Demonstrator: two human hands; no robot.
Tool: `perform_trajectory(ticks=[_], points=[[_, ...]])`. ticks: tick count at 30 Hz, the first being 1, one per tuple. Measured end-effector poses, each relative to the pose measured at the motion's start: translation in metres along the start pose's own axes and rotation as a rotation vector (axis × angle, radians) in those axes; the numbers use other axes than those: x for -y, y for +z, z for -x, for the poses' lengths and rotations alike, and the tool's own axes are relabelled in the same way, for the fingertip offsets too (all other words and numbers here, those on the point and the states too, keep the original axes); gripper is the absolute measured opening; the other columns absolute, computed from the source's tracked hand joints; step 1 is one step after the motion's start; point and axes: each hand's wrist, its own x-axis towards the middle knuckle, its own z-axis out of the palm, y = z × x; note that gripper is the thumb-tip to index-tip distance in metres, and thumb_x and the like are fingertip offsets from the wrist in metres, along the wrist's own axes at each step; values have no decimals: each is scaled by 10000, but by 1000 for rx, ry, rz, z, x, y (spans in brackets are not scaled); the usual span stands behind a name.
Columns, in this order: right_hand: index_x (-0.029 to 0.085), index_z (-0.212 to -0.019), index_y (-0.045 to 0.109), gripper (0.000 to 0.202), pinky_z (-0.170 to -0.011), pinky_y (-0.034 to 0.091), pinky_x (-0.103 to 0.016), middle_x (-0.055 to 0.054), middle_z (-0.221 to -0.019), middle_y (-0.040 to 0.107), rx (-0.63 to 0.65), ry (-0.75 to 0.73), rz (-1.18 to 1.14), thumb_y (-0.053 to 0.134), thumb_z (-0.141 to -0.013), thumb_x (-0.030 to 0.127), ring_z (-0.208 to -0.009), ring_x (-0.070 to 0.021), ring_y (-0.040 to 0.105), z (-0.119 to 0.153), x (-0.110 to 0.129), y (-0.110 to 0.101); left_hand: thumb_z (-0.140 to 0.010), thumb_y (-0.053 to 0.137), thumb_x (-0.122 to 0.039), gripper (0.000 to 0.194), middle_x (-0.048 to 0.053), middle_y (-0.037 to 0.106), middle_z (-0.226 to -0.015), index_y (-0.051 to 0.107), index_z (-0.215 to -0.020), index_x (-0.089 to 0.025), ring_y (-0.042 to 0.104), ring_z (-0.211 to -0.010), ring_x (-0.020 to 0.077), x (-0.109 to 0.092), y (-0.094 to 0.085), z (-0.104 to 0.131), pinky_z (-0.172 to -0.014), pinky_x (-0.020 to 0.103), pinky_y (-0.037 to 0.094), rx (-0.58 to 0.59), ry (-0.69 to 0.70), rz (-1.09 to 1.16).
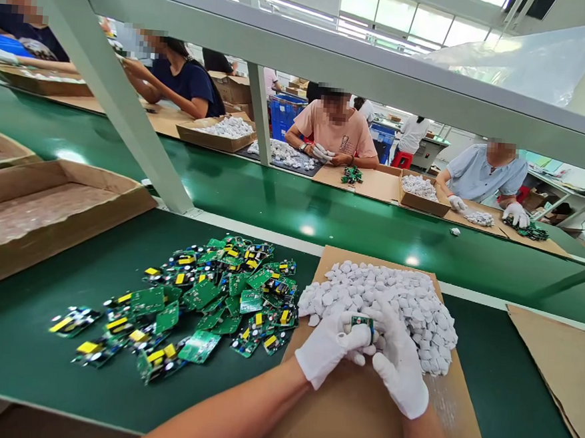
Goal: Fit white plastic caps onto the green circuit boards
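My left hand (332, 342), in a white glove, pinches a small green circuit board (362, 322) between thumb and fingers. Beside it, my gloved right hand (402, 363) is cupped close to the board's right side, its thumb apart from its curved fingers. Whether its fingertips touch the board is hard to make out. Just behind both hands lies a heap of small white plastic pieces (368, 284) on a flat cardboard sheet (339, 409). To the left, many green circuit boards (201, 296) with yellow and dark components are spread in a loose pile on the green table (23, 340).
An open cardboard tray (57, 212) stands at the left, and another cardboard sheet (557, 371) lies at the right. A metal frame (143, 122) rises over the table's far edge. Beyond a green conveyor (273, 208), several co-workers sit with trays of white pieces.
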Motion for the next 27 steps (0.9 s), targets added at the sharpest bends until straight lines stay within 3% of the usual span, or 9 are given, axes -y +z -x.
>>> perform_trajectory(ticks=[2, 4, 7, 11, 13, 16, 22, 27], points=[[233, -1430, 195, 740, -940, 448, -411, -114, -1401, 373, -45, 104, -66, 513, -831, 530, -1186, -278, 470, 0, 0, 1, -644, 697, -396, 346, 35, 588, -698, 580, -805, -113, 545, -546, 98, 1, -1, 0, -507, 217, 464, -31, -5, -35], [222, -1401, 296, 686, -1002, 387, -420, -102, -1335, 469, -63, 174, 26, 545, -825, 499, -1192, -275, 465, -2, -2, 3, -625, 715, -386, 370, 38, 604, -711, 585, -843, -116, 544, -527, 91, 3, -1, -1, -503, 216, 473, -52, -29, -30], [204, -1330, 438, 577, -1041, 338, -425, -88, -1251, 555, -60, 224, 75, 512, -842, 502, -1181, -272, 476, -3, -7, 3, -647, 694, -421, 357, 45, 604, -712, 588, -809, -121, 575, -601, 115, 3, 0, -2, -534, 218, 489, 10, -76, 76], [203, -1305, 476, 498, -1018, 381, -395, -73, -1267, 544, -80, 239, -49, 406, -899, 483, -1186, -249, 478, -1, -12, 0, -720, 633, -444, 344, 49, 607, -747, 610, -878, -139, 597, -658, 129, 2, -1, -1, -587, 241, 500, 92, -111, 219], [212, -1318, 458, 511, -1027, 368, -398, -67, -1276, 536, -70, 243, -46, 438, -886, 485, -1192, -249, 470, 0, -13, -1, -738, 643, -374, 298, 54, 617, -783, 618, -921, -141, 605, -687, 126, 1, -2, 0, -619, 238, 499, 95, -80, 192], [223, -1307, 472, 532, -1042, 345, -405, -60, -1250, 558, -99, 271, 6, 523, -845, 482, -1204, -257, 454, 1, -11, 0, -751, 630, -392, 355, 79, 638, -842, 613, -1004, -145, 626, -711, 142, 1, -4, 2, -631, 245, 506, 121, -63, 229], [190, -1287, 494, 559, -1009, 390, -430, -64, -1229, 572, -82, 285, -186, 402, -873, 554, -1196, -270, 460, 0, 0, 2, -687, 703, -377, 428, 109, 649, -907, 602, -1030, -141, 661, -735, 182, 3, -4, 3, -583, 223, 516, 118, -126, 261], [197, -1290, 493, 530, -999, 405, -406, -75, -1235, 570, -70, 249, -93, 417, -881, 526, -1143, -260, 515, 0, -1, 1, -621, 745, -420, 536, 83, 649, -890, 575, -1066, -174, 670, -686, 184, 8, -3, 4, -558, 229, 527, 110, -135, 332]])
